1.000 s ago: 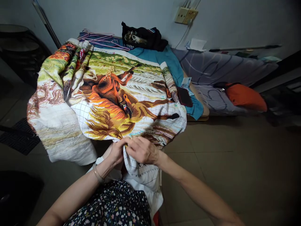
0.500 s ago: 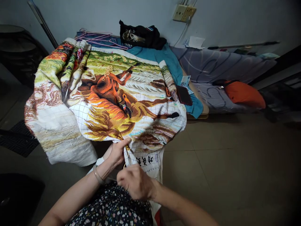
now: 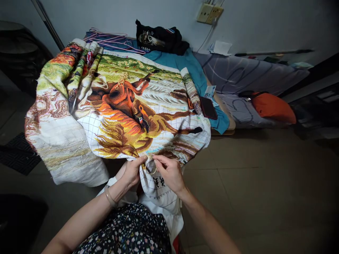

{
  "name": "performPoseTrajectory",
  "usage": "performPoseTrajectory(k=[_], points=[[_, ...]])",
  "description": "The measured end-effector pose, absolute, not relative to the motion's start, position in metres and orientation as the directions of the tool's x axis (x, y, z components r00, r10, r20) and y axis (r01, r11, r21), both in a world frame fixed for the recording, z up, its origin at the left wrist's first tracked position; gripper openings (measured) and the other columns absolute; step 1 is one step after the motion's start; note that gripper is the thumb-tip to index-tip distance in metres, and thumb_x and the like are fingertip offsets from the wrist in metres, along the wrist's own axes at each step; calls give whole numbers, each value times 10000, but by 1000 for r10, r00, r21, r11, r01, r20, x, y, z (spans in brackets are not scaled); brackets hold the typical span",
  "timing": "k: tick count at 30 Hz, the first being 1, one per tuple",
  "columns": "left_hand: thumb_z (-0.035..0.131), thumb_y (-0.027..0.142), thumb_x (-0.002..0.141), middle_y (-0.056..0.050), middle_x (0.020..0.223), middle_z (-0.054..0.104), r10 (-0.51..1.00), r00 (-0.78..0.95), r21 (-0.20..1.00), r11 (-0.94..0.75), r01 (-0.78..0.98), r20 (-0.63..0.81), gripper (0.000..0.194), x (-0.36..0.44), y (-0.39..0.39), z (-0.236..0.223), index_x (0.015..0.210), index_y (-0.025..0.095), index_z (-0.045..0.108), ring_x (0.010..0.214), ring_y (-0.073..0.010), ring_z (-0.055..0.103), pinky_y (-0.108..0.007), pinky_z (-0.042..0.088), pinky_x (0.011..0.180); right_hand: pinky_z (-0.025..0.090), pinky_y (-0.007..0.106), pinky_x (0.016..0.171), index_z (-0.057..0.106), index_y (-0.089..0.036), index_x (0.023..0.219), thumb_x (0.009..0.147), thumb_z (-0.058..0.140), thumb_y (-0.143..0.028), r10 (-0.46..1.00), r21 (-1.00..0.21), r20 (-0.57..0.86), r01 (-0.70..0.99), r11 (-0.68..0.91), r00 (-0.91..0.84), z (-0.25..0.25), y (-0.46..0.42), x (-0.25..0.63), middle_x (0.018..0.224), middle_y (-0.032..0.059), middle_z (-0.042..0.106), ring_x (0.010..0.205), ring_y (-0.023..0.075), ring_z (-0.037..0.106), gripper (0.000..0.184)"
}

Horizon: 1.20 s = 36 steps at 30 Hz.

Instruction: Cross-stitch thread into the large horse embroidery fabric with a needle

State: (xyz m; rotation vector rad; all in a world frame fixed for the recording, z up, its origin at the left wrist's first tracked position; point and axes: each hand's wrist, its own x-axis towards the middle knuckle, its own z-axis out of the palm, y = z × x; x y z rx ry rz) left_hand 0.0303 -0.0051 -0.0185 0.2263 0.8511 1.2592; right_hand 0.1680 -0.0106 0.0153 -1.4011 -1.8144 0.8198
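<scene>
Holding up the near edge of a wide white gridded cloth stitched with orange, gold and brown animal shapes (image 3: 124, 132), spread out in front of the body and draped down toward a dark flowery garment (image 3: 127, 234). Gripping that edge with the bare left hand (image 3: 132, 171), thumb on top, other fingers mostly tucked out of sight. Pinching thumb and forefinger together on the right hand (image 3: 171, 173), right at the cloth; can't tell about any needle between the tips, way too small. Also spotting a thin pale thread loop (image 3: 152, 173) curving between both hands.

Probably all down to that little patch of edge: lying just right of the left thumb and right by the right fingertips, so pretty much equally near both hands. Running left to right across the body, long-ways, and bunched into rolls at the cloth's left end.

Going outward: got a dark phone-like rectangle (image 3: 208, 107) beside the cloth's right edge, teal fabric (image 3: 197, 70) poking out past that side, pink wire hangers (image 3: 111, 34) and a crumpled black fabric bag (image 3: 172, 40) beyond its far edge, plus a rounded orange bag (image 3: 274, 107) well off to its right.

Can't make out the cloth's underside or the thread's ends.
</scene>
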Motion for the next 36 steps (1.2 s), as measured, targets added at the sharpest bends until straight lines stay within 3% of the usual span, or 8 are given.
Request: performPoseTrajectory(k=[8, 15, 19, 23, 30, 36], points=[[777, 191, 563, -78, 808, 729, 891, 60, 574, 341, -744, -451, 332, 30, -6, -17, 873, 118, 683, 922, -267, 662, -369, 481, 860, 488, 230, 584, 726, -159, 925, 823, 512, -161, 971, -766, 177, 598, 238, -160, 17, -8, 165, 786, 55, 740, 605, 145, 655, 237], [788, 204, 550, -58, 705, 707, 866, 75, 553, 379, -742, -494, 260, 30, -7, -20, 769, 113, 680, 784, -238, 670, -350, 494, 791, 409, 221, 520, 713, -175, 867, 815, 520, -146, 962, -640, 187, 719, 272, -198, 27, -5, 159, 599, 12, 677, 477, 120, 564, 202], [797, 235, 551, -60, 701, 704, 864, 73, 551, 380, -743, -497, 280, 31, -6, -16, 778, 122, 677, 804, -252, 670, -367, 499, 793, 435, 222, 575, 687, -167, 884, 853, 513, -161, 964, -713, 164, 650, 263, -210, 25, -4, 161, 671, 17, 680, 573, 130, 602, 177], [794, 221, 557, -64, 806, 726, 877, 44, 561, 344, -753, -479, 298, 32, -4, -11, 819, 137, 679, 903, -259, 662, -363, 494, 836, 456, 239, 640, 701, -163, 882, 868, 519, -165, 951, -715, 231, 628, 309, -204, 21, -4, 164, 807, 53, 672, 718, 150, 610, 182], [788, 202, 558, -70, 797, 727, 874, 53, 551, 350, -757, -483, 284, 31, -4, -11, 811, 124, 684, 945, -258, 654, -363, 463, 902, 461, 249, 650, 703, -166, 874, 866, 522, -132, 933, -731, 288, 581, 358, -214, 16, 0, 166, 806, 48, 643, 732, 150, 597, 184], [797, 201, 552, -62, 788, 727, 881, 35, 568, 334, -752, -472, 352, 32, -3, -8, 880, 135, 690, 901, -262, 663, -374, 473, 862, 448, 248, 641, 706, -171, 905, 895, 486, -157, 904, -663, 323, 613, 428, -282, 16, 4, 168, 782, 47, 606, 721, 148, 564, 220]])
